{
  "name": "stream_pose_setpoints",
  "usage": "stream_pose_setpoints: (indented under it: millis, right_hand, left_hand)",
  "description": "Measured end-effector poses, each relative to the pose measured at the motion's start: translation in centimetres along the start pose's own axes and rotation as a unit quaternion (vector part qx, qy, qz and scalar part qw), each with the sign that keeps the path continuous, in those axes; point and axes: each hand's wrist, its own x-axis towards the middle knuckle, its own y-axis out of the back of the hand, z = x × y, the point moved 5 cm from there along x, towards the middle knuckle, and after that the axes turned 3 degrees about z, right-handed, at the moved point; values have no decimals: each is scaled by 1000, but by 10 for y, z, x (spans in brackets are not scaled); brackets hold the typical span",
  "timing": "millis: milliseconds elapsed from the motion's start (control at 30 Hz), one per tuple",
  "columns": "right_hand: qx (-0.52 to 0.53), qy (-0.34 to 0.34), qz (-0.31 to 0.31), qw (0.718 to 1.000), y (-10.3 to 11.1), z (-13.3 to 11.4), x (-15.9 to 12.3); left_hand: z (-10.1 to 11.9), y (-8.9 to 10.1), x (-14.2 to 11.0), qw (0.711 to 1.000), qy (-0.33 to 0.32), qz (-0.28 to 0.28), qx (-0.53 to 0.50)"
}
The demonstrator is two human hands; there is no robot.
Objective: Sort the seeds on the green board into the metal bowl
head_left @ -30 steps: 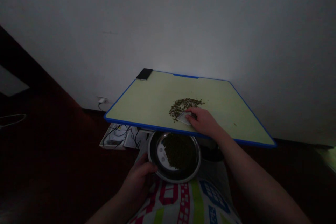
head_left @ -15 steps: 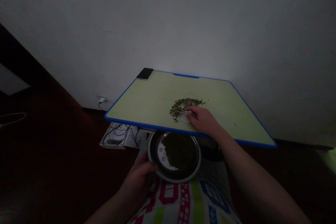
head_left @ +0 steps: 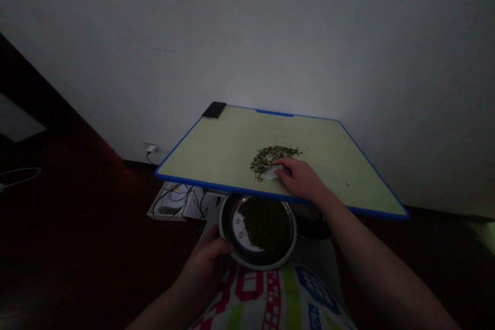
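My left hand (head_left: 211, 255) grips the near left rim of a round metal bowl (head_left: 240, 237), held below the table's front edge. Dark greenish-brown grains (head_left: 266, 223) fill much of the bowl's bottom. On the pale yellow tabletop (head_left: 216, 149) my right hand (head_left: 298, 178) pinches a thin whitish card-like piece (head_left: 271, 173), resting low on the surface. Its exact kind is too dim to make out. A spread of small brown grains (head_left: 268, 157) lies just beyond and to the left of that piece, touching it.
A black phone or tablet (head_left: 214, 110) lies at the table's far left corner. Blue trim (head_left: 274, 113) runs around the tabletop, with a wall behind. Below left, a white box (head_left: 170, 201) holds cables. A charger (head_left: 151, 149) sits in a wall socket.
Hardly anything differs. The whitish piece in my right hand looks slightly tilted compared with before, and the view has shifted a little. My left hand and the bowl keep their place.
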Motion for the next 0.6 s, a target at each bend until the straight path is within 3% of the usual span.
stream_pose_setpoints:
  millis: [200, 600]
  right_hand:
    - [-17, -19, -2, 1000, -1, -1, 4]
    - [-3, 11, -13, 1000, -2, -2, 3]
  left_hand:
    - [0, 1, 1, 1000, 0, -6, -3]
    - [0, 3, 0, 1000, 4, 10, 15]
